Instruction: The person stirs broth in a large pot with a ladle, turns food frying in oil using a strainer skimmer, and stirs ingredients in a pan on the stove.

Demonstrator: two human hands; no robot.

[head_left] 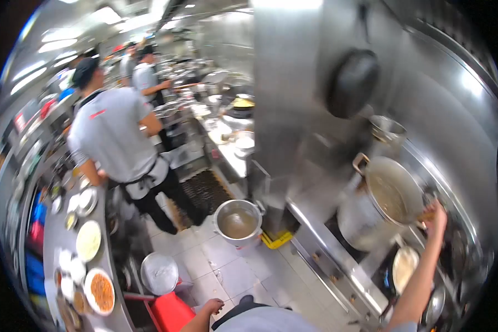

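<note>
A tall steel partition (282, 116) divides a busy kitchen, its bulk apparently keeping the near right cooking range (340, 263) apart from the stations at far left. A worker in a grey shirt (116, 133) stands at far left beside the long surface (57, 232), back to the camera. At right, a deep stockpot (355, 218) holding cloudy liquid sits on the range, where its broad base presumably gets full support; a dark pan (353, 83) hangs on the wall beyond it, likely to spare stove space. A second pot (216, 220), also part full, stands on the tiled floor at centre, perhaps because so heavy a vessel is steadier low down. On the surface at left, an oval dish of orange-red food (99, 291) lies near the edge, seemingly for easy reach. The right hand (436, 216) closes at the stockpot's near handle, a hold probably chosen to avoid the hot wall; the left hand (213, 306) hangs low, half curled with nothing visible in it, its exact closure impossible to tell.
</note>
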